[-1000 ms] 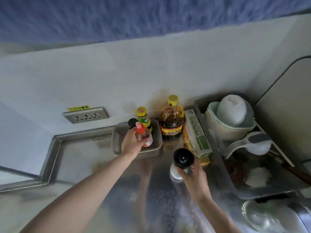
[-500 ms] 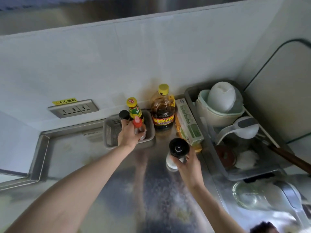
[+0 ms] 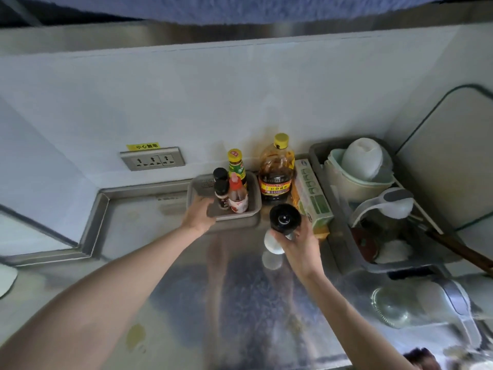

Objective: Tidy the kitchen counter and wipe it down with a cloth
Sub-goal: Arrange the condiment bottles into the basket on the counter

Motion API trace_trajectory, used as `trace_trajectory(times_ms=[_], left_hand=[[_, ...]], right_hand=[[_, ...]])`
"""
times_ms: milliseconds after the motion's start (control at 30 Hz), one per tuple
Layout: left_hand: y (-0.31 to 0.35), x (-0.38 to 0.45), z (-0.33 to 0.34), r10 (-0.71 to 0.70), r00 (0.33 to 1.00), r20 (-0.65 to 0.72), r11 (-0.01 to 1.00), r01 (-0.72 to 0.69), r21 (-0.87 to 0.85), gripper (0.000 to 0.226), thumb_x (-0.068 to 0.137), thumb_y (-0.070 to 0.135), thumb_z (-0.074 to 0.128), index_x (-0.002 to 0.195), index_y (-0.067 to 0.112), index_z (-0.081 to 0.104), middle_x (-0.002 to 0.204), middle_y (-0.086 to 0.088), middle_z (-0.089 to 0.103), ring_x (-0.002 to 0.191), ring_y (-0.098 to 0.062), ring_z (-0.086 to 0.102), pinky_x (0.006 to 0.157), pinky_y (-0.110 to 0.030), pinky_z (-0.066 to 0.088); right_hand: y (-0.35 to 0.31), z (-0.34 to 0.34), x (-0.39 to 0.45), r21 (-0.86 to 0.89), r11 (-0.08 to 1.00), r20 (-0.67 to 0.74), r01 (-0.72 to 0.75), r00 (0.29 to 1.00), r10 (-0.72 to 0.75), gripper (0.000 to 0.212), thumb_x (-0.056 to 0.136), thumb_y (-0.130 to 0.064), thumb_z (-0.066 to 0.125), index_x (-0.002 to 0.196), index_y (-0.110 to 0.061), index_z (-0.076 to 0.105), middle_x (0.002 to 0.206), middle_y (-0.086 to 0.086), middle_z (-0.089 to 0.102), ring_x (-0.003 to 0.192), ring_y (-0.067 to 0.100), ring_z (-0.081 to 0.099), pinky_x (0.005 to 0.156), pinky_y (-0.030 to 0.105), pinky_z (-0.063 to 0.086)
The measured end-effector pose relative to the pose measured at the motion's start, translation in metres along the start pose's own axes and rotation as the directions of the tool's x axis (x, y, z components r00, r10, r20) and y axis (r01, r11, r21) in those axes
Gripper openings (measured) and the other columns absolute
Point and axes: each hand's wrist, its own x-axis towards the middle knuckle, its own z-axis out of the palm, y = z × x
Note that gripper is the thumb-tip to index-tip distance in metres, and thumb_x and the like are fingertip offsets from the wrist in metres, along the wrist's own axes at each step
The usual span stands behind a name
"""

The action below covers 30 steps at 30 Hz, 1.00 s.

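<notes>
Looking down from my head, my left hand (image 3: 200,213) rests on the front left rim of the grey tray (image 3: 254,198), fingers relaxed over its edge, gripping nothing I can make out. In the tray stand a red-capped sauce bottle (image 3: 237,194), two dark-capped shakers (image 3: 221,192) and a yellow-capped green bottle (image 3: 236,166). My right hand (image 3: 300,245) curls round a black-topped grinder (image 3: 284,222), held just above the steel surface (image 3: 240,303), right of the tray. Behind it stand a big oil bottle (image 3: 276,172) and a green box (image 3: 313,196), with a dish rack (image 3: 344,252) further right.
</notes>
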Motion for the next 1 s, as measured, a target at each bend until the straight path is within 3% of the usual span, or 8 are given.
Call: trace_trajectory(times_ms=[167,267,333,433,533,633,767,1000], left_hand=[[-0.041,-0.008,0.014,-0.037,0.996,0.087,0.948,0.007,0.317,0.053,0.088,0.023,0.055,0.138,0.023,0.041,0.146,-0.001,0.042,0.131,-0.026,0.040,0.105,-0.035,0.034],[-0.049,0.006,0.024,-0.280,0.944,-0.177,0.959,0.266,-0.096,0.037,0.087,0.022,0.057,0.120,0.007,0.053,0.125,-0.017,0.056,0.114,-0.035,0.052,0.093,-0.040,0.046],[-0.045,0.015,0.021,-0.577,0.814,-0.065,0.704,0.455,-0.545,0.034,0.087,0.024,0.061,0.109,0.001,0.049,0.107,-0.021,0.059,0.083,-0.036,0.061,0.064,-0.039,0.058],[-0.041,0.024,0.024,-0.621,0.752,0.221,0.341,0.513,-0.788,0.032,0.090,0.018,0.059,0.109,0.006,0.037,0.081,-0.017,0.054,0.042,-0.024,0.058,0.029,-0.024,0.047],[-0.042,0.035,0.026,-0.561,0.779,0.279,0.255,0.483,-0.837,0.021,0.095,0.003,0.045,0.114,0.001,0.038,0.084,-0.023,0.060,0.028,-0.017,0.056,0.032,-0.025,0.049],[-0.043,0.038,0.026,-0.511,0.784,0.353,0.117,0.470,-0.875,0.009,0.096,-0.005,0.035,0.097,-0.006,0.043,0.123,-0.031,0.053,0.031,-0.021,0.058,0.070,-0.024,0.058],[-0.031,0.006,0.026,-0.540,0.763,0.355,0.064,0.458,-0.887,0.015,0.096,-0.005,0.030,0.106,0.003,0.037,0.102,-0.029,0.053,0.030,-0.027,0.057,0.048,-0.031,0.056],[-0.054,-0.044,0.030,-0.555,0.757,0.345,0.141,0.494,-0.858,0.029,0.087,-0.017,0.041,0.108,0.003,0.038,0.118,-0.026,0.049,0.058,-0.037,0.063,0.034,-0.032,0.051]], right_hand=[[-0.007,0.022,-0.001,0.016,0.999,0.027,0.039,0.999,-0.040,0.066,0.064,-0.049,0.072,0.121,-0.036,0.041,0.109,-0.007,0.067,0.102,0.018,0.063,0.088,0.048,0.050],[-0.001,0.027,0.002,0.053,0.998,-0.011,0.030,1.000,-0.029,0.065,0.065,-0.043,0.075,0.121,-0.030,0.046,0.107,-0.007,0.068,0.100,0.015,0.064,0.088,0.047,0.051],[0.006,0.028,0.006,0.057,0.998,-0.046,0.027,0.999,-0.024,0.059,0.068,-0.035,0.078,0.119,-0.024,0.049,0.107,-0.004,0.068,0.100,0.016,0.064,0.088,0.047,0.051],[0.017,0.028,0.009,0.058,0.998,-0.070,0.011,0.998,-0.007,0.053,0.070,-0.033,0.079,0.114,-0.026,0.050,0.106,-0.004,0.068,0.099,0.015,0.064,0.088,0.046,0.051],[0.027,0.026,0.006,0.070,0.998,-0.110,-0.001,0.994,0.009,0.059,0.069,-0.033,0.079,0.120,-0.027,0.049,0.106,-0.005,0.068,0.100,0.015,0.064,0.088,0.045,0.051],[0.029,0.019,-0.003,0.098,0.995,-0.134,-0.005,0.991,0.019,0.057,0.071,-0.029,0.079,0.120,-0.028,0.049,0.099,-0.013,0.066,0.101,0.015,0.064,0.089,0.042,0.050],[0.019,0.008,-0.017,0.109,0.994,-0.131,0.012,0.991,0.003,0.052,0.072,-0.027,0.078,0.116,-0.032,0.050,0.097,-0.016,0.066,0.098,0.011,0.064,0.089,0.040,0.051],[-0.008,0.004,-0.033,0.138,0.988,-0.054,0.074,0.996,-0.067,0.051,0.072,-0.027,0.079,0.115,-0.029,0.053,0.098,-0.020,0.067,0.097,0.000,0.063,0.088,0.036,0.052]])
